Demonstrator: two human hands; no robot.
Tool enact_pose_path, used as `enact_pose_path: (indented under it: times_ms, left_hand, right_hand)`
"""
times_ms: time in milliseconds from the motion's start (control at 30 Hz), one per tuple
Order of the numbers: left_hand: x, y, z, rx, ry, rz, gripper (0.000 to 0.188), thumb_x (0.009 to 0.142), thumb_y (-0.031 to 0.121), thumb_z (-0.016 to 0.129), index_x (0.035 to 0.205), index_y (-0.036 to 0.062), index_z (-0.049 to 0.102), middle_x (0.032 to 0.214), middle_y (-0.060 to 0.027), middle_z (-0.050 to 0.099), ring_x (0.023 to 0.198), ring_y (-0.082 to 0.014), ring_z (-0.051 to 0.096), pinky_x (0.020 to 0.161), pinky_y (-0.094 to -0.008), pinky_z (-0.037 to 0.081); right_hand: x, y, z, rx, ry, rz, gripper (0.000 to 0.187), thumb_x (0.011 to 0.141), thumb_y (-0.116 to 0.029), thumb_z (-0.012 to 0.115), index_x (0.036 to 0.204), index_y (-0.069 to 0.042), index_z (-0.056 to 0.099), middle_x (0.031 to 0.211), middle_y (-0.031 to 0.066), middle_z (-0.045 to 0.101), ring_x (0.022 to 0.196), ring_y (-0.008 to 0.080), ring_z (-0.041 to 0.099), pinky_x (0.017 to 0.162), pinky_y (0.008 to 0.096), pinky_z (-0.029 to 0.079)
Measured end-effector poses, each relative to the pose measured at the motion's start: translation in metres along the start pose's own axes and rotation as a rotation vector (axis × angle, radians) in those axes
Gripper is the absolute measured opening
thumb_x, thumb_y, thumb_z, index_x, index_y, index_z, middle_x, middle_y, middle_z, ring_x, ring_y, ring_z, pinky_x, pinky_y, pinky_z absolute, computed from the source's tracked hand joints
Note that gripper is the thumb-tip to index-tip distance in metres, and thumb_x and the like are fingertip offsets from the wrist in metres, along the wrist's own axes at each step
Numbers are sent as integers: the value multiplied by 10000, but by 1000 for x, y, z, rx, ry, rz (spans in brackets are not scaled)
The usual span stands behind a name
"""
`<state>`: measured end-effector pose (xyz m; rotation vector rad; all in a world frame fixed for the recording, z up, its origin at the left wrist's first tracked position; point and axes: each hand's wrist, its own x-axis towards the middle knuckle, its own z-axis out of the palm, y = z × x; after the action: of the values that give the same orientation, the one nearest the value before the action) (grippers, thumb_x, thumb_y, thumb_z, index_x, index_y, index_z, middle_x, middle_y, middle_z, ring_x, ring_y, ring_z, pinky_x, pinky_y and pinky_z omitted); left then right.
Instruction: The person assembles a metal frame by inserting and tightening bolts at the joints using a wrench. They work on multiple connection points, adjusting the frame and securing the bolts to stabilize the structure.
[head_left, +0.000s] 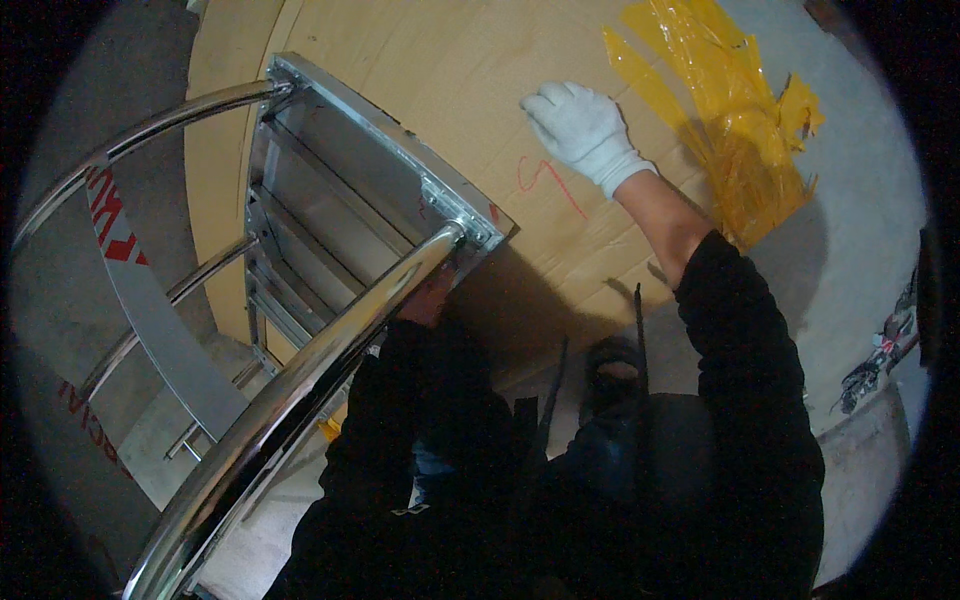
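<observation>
My right hand [582, 132] wears a white glove and lies over the brown cardboard [470, 60], its fingers bent and held together — I cannot tell whether they pinch anything beneath or press on the sheet; my left hand [427, 300] shows only as a bit of skin by the cuff, behind the thick polished tube, so whether its fingers are open or gripping I cannot tell. The metal frame [375, 130] stands to the left of my gloved hand, well apart from it, its corner over the cardboard; bent shiny tubes [330, 345] run from it toward the left and lower left, with a grey strip [160, 300] bearing red print across them. A red pen mark [550, 185] sits just below my glove — and crumpled yellow tape [735, 120] spreads to its right, partly over the grey floor [860, 210].
</observation>
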<state>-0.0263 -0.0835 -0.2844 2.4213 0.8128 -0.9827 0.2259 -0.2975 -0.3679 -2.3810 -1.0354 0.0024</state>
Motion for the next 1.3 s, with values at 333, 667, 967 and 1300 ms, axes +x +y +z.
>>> enact_pose_path:
  times_ms: [333, 667, 967, 1300]
  left_hand:
    - [-14, -1, -2, -23, 58, -87, 479, 891, 430, 485, 1235, 98, 508, 1246, -141, 465, 1137, -295, 443, 958, -407, 324]
    - [-11, -66, -20, -591, 58, -298, 402, 882, 375, 502, 1164, 91, 547, 1084, -122, 540, 985, -259, 521, 833, -378, 395]
    - [25, -99, -38, -647, 226, -256, 334, 874, 324, 518, 1099, 86, 582, 939, -104, 608, 849, -226, 591, 719, -353, 459]
    - [65, 6, -63, -46, 180, 260, 333, 809, 318, 620, 1067, 109, 594, 847, -82, 626, 757, -230, 613, 675, -338, 486]
  right_hand:
    - [6, -7, 2, 64, 76, -59, 65, 755, -181, 555, 797, -133, 563, 792, 77, 555, 722, 274, 596, 583, 386, 515]
    - [3, -3, 0, 35, 12, -24, 113, 784, -208, 558, 884, -162, 579, 811, 58, 547, 763, 252, 585, 617, 375, 500]
    - [2, -1, 0, -4, -6, -11, 124, 802, -223, 559, 908, -170, 595, 819, 50, 546, 755, 245, 585, 615, 370, 498]
    - [2, -3, 1, 6, 9, -15, 129, 794, -209, 561, 913, -167, 588, 825, 58, 544, 760, 251, 577, 621, 374, 493]
